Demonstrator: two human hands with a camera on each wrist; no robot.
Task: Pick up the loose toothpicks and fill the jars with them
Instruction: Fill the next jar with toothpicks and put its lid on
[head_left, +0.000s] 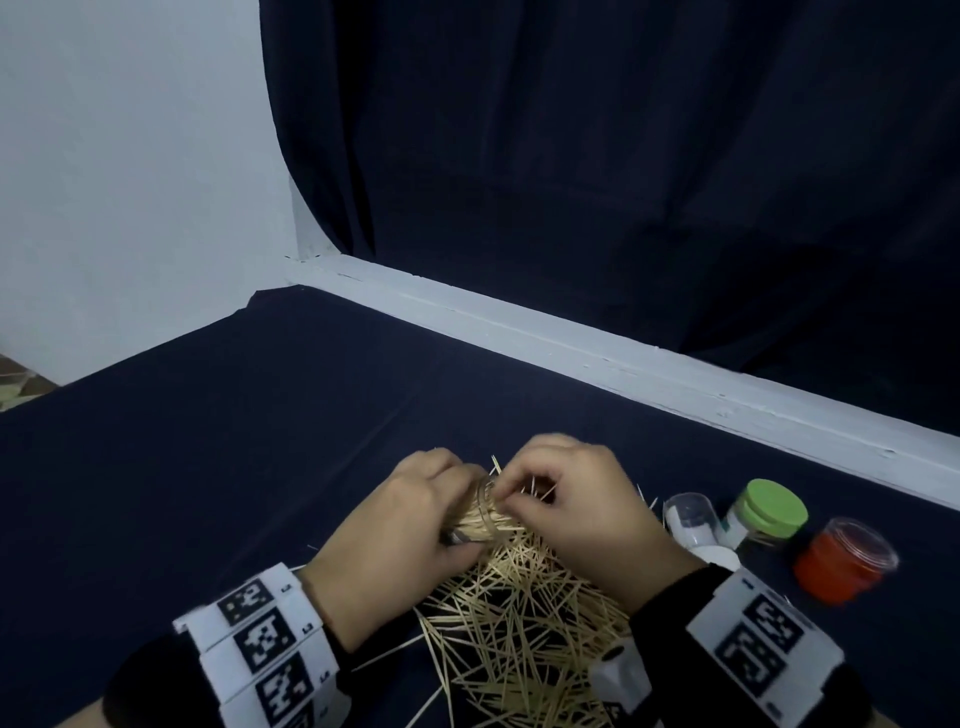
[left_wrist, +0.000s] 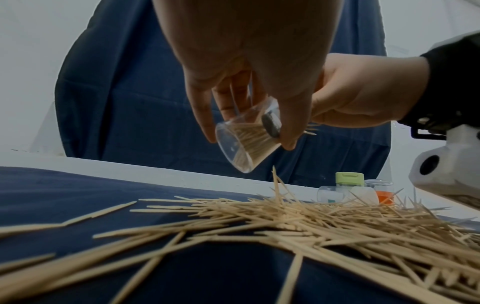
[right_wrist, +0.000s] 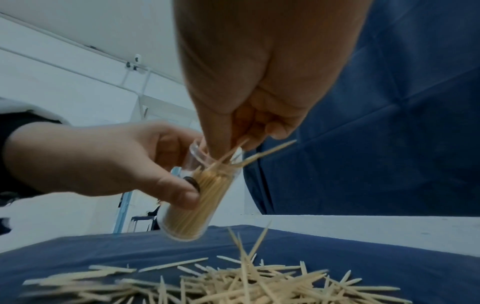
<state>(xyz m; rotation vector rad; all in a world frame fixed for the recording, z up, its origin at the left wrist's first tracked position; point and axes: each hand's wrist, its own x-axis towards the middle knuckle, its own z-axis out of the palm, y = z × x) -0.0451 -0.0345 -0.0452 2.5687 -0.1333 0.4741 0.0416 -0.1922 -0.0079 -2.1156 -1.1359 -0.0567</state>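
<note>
My left hand (head_left: 415, 509) grips a clear plastic jar (head_left: 480, 517) (left_wrist: 244, 139) (right_wrist: 197, 201), tilted above the table and nearly full of toothpicks. At the jar's mouth my right hand (head_left: 566, 499) (right_wrist: 241, 131) pinches a few toothpicks (right_wrist: 259, 154), their lower ends inside the jar and their tips sticking out. A big heap of loose toothpicks (head_left: 524, 623) (left_wrist: 298, 222) (right_wrist: 233, 281) lies on the dark blue cloth (head_left: 234, 441) under both hands.
To the right stand a clear jar (head_left: 688, 514), a green-lidded jar (head_left: 769, 512) and a jar with orange-red contents (head_left: 844, 558). A white ledge (head_left: 623, 358) runs along the table's far edge, with a dark curtain (head_left: 623, 156) behind it.
</note>
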